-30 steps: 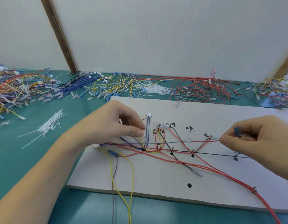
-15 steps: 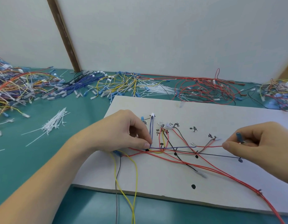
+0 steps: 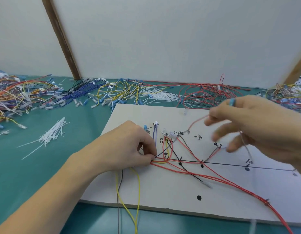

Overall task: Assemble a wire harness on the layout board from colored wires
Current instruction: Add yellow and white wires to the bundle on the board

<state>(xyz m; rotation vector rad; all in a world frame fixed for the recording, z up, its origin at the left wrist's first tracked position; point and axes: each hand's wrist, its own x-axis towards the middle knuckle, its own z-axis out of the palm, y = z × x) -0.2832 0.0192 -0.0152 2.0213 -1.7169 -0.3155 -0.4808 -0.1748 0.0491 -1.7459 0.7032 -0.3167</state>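
While the wires fan out across the white layout board [image 3: 163, 191], I judge I am mid-routing: one wire is being laid along the drawn black line [image 3: 230, 164] toward its labelled branch. My left hand [image 3: 129, 149] sits on the board at the left end of that line, thumb and fingertips pinching the bundle of red wires [image 3: 214, 179] where they gather at a black dot. My right hand [image 3: 251, 125] is raised above the board's right half and blurred; a thin red wire [image 3: 197, 121] runs up to its fingertips, so it seems to pinch that wire, with a blue terminal [image 3: 232, 102] showing near its top, the other fingers loosely spread. Yellow wires [image 3: 138, 191] and a grey one hang off the board's near edge.

Next, I think, the lifted wire must come down onto its marked route and its end reach the right label, while my left hand keeps the junction from slipping.

Beyond the board lie loose cable ties [image 3: 51, 135] on the green table [image 3: 45, 174] and heaps of spare wires [image 3: 112, 92] along the wall.
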